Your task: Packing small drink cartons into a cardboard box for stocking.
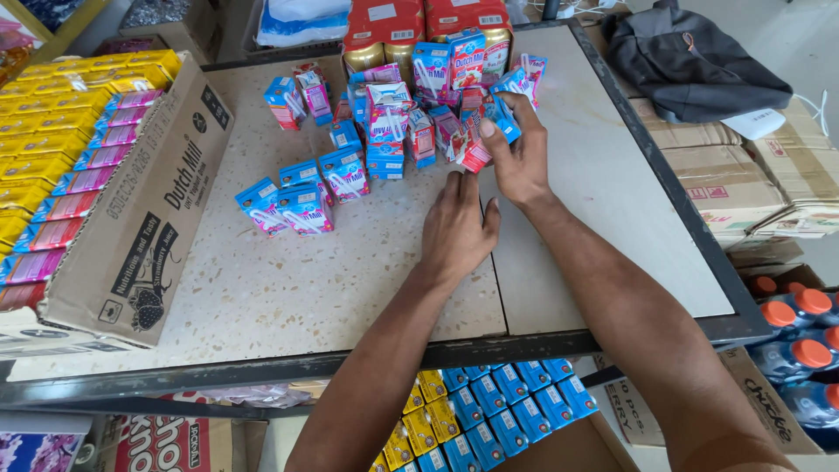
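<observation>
Right hand (pixel 517 157) is up at the edge of the carton pile (pixel 411 122), fingers curled round a small blue-and-pink drink carton (pixel 502 118), clamped on it from the side. That carton sits at the pile's right edge, touching its neighbours, near the far end of the table (pixel 288 288).

Left hand (pixel 456 229) lies flat on the tabletop, palm down, fingers stretched toward the pile, gripping nothing. Its fingertips stop just short of the nearest cartons.

The pile is a jumble: some cartons upright, some tipped over, straws showing on their backs. A looser group of four cartons (pixel 297 197) stands to the left, apart from the heap. Behind the pile, red packs of gold cans (pixel 384 35) rest against the table's far edge.

On the left, an open cardboard box (pixel 140 227) lies on its side, filled with rows of yellow and pink cartons (pixel 61 149). Below the table edge, a tray of blue and yellow cartons (pixel 489 411). On the right, a dark bag (pixel 690 61) on stacked boxes, and orange-capped bottles (pixel 800 332) lower down.
</observation>
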